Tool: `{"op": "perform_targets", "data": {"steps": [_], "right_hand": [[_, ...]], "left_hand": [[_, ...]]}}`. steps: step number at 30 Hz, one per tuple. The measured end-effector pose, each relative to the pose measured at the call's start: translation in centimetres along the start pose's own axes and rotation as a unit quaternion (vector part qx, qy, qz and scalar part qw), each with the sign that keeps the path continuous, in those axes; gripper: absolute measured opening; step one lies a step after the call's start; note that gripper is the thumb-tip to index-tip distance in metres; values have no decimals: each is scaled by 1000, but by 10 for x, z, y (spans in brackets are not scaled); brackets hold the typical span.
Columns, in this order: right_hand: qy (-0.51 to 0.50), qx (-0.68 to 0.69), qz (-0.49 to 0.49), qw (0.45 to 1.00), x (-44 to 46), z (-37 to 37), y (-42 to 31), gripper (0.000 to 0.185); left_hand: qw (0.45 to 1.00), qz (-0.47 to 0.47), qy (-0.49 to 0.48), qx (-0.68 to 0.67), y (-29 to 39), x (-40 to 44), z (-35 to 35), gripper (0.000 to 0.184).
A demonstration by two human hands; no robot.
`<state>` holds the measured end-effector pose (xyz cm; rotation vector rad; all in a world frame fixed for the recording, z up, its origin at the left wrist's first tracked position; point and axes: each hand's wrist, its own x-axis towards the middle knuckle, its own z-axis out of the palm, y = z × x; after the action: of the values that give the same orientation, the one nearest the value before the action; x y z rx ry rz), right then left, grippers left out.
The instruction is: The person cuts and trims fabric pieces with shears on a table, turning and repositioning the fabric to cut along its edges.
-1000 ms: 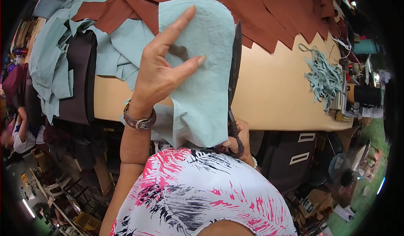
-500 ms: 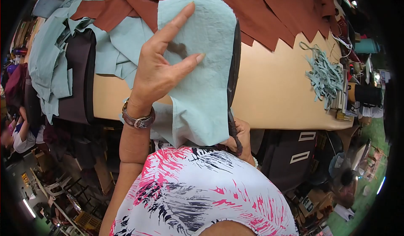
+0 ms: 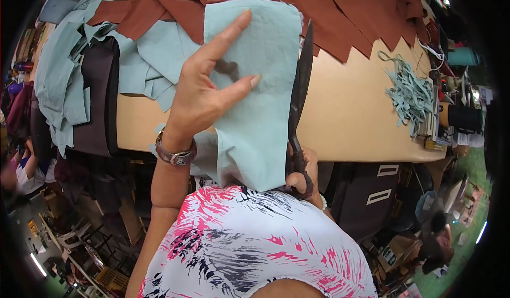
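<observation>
My left hand (image 3: 212, 82) holds up a pale blue-green piece of cloth (image 3: 260, 106). Its thumb and index finger lie spread on the cloth's near face, while the other fingers are hidden behind it. A dark smudge or shadow shows between them. In my right hand (image 3: 305, 173), low by my body, are dark scissors (image 3: 301, 85) with wrapped handles. The blades point upward along the cloth's right edge, and one tip stands clear of it. Part of the right hand is covered by the cloth and the handle.
Rust-brown fabric (image 3: 297, 3) with a zigzag edge covers the tan table's (image 3: 361, 117) far side. More blue-green pieces (image 3: 61, 85) lie left over a dark cover (image 3: 98, 96). A pile of thin strips (image 3: 409, 93) sits at right. Another person (image 3: 32, 168) is at far left.
The scissors have shifted up and right, their tip now showing apart from the cloth. The cloth's upper right corner looks squarer. My left hand has moved slightly right and down.
</observation>
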<state>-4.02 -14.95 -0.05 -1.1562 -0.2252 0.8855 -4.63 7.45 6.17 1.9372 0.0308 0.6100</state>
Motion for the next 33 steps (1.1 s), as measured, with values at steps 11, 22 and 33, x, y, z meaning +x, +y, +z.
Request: {"op": "perform_targets", "data": {"steps": [11, 22, 33], "right_hand": [[18, -18, -13, 1000, 10, 0, -10, 57], [10, 25, -7, 1000, 7, 5, -10, 29], [46, -70, 21, 996, 3, 0, -25, 30]], "left_hand": [[999, -25, -26, -21, 4, -10, 7, 66], [999, -19, -26, -8, 2, -9, 7, 66], [991, -78, 26, -107, 3, -4, -4, 70]]}}
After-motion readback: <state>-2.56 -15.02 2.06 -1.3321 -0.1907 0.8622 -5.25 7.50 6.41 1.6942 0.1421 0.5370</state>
